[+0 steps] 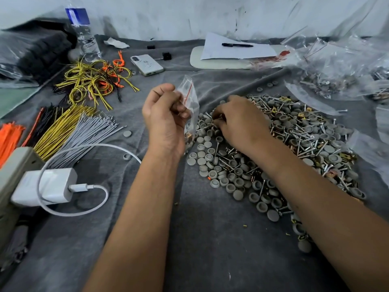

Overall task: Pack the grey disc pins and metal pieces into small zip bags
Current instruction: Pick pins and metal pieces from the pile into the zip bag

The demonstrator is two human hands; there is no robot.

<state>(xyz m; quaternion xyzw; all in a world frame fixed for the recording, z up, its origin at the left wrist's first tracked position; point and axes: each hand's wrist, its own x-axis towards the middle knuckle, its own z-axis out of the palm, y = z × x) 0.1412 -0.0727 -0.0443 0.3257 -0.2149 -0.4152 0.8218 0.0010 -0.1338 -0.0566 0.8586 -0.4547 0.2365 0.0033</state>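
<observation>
From my head camera I saw my left hand (166, 114) holding a small zip bag (190, 106) upright above the grey cloth (210, 239) on the table, its fingers (181, 111) curled and pinching the bag near its red seal line. The bag was clear, with a few small copper-coloured metal pieces (188, 138) and some grey parts showing at its bottom.

My right hand (242, 123) lay palm down on the near-left edge of the heap of grey disc pins (284, 148), mixed with screws and brass clips, just beside the bag. Its fingers were bent down into the heap; I could not tell whether they pinched anything.

At far right, larger clear plastic bags (336, 66) held more of the same mixed parts. A water bottle (84, 34) with a blue label stood at far left; I could not read its print. A phone (146, 64) lay face down, its back marked with a drawing too small to make out. A pen (237, 45) rested on a blank sheet of paper (235, 50).
</observation>
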